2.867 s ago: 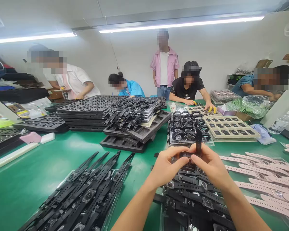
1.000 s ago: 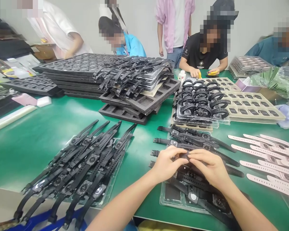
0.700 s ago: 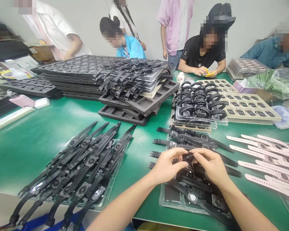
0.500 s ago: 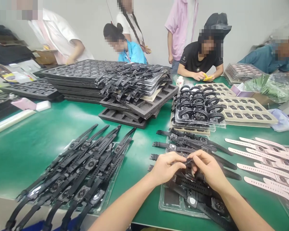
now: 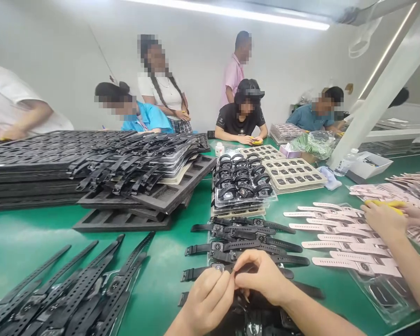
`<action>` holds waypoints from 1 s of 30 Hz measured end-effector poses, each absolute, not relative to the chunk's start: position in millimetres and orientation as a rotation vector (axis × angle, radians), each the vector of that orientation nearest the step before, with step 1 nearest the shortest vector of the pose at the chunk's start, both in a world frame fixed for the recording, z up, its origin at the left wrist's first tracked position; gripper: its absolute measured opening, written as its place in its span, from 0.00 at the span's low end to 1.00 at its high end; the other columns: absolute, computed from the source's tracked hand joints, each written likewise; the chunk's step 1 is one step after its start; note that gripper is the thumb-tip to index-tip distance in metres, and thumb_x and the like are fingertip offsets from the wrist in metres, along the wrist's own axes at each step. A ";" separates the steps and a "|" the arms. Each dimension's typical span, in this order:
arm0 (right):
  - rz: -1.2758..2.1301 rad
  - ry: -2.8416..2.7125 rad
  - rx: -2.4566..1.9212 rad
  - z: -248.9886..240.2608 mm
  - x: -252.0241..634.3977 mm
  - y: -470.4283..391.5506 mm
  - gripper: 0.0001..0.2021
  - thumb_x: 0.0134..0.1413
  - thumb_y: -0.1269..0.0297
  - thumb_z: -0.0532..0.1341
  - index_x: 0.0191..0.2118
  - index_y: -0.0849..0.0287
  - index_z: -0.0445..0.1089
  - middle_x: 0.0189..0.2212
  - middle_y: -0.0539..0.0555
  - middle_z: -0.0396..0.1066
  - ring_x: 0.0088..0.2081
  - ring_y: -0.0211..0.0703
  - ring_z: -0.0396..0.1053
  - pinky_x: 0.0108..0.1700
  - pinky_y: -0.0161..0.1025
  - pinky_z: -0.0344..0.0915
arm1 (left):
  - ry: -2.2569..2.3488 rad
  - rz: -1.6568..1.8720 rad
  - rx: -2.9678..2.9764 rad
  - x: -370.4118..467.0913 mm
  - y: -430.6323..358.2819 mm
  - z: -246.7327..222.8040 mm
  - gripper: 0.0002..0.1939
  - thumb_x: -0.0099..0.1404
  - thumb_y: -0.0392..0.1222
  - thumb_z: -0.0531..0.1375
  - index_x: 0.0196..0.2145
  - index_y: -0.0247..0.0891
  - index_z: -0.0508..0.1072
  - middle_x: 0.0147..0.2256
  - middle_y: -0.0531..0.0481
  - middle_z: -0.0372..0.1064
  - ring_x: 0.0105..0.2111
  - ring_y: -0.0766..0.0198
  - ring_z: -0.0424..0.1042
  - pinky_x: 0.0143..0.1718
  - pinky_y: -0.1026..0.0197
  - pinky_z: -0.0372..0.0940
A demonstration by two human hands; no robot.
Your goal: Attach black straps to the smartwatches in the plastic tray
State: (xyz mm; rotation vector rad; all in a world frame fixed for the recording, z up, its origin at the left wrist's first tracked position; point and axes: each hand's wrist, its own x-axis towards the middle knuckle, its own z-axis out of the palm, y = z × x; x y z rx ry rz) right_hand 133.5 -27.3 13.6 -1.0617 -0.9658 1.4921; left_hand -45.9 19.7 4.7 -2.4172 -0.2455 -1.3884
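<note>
My left hand [image 5: 208,298] and my right hand [image 5: 261,277] meet fingertip to fingertip low in the view. Both are closed in a pinch over black smartwatches [image 5: 262,238], which lie in staggered rows on a clear plastic tray. A dark piece of watch strap is between the fingertips, mostly covered by them now. The watches right under my hands are partly hidden. To the left, more black smartwatches [image 5: 73,291] lie slantwise on another clear tray, their perforated straps stretched out.
Pink-strapped watches [image 5: 343,245] lie at right, where another person's hand [image 5: 385,221] holds something yellow. Ahead stand stacked trays of looped watches [image 5: 243,182] and beige trays [image 5: 294,175]. Black foam trays [image 5: 154,200] pile up left. Several people are across the green table [image 5: 161,259].
The view has tilted up and turned right, showing the ceiling light and a neighbour's arms at right. My hands stay together, the left fingers now curled more tightly.
</note>
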 end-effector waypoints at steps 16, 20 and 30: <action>1.309 -1.092 -1.245 3.8 137.4 -24.6 0.09 0.51 0.60 0.68 0.32 0.58 0.71 0.28 0.47 0.73 0.20 0.33 0.62 0.22 0.32 0.64 | -0.542 -1.111 -2.757 -33.7 14.6 9.2 0.13 0.70 0.27 0.50 0.32 0.34 0.71 0.26 0.47 0.68 0.25 0.61 0.67 0.25 0.61 0.64; 1.261 -1.152 -1.318 3.9 137.3 -24.5 0.06 0.48 0.64 0.68 0.32 0.58 0.73 0.28 0.47 0.73 0.23 0.37 0.67 0.25 0.33 0.66 | -0.543 -1.108 -2.631 -32.2 12.6 1.3 0.14 0.69 0.26 0.51 0.27 0.35 0.70 0.23 0.48 0.65 0.22 0.61 0.64 0.22 0.60 0.60; 1.081 -1.443 -1.430 -5.8 157.4 -20.0 0.11 0.45 0.52 0.69 0.29 0.54 0.81 0.31 0.54 0.81 0.35 0.53 0.78 0.40 0.40 0.75 | -0.344 -1.195 -2.520 -25.5 22.5 -19.6 0.19 0.67 0.32 0.54 0.18 0.39 0.65 0.18 0.53 0.57 0.17 0.65 0.55 0.17 0.59 0.54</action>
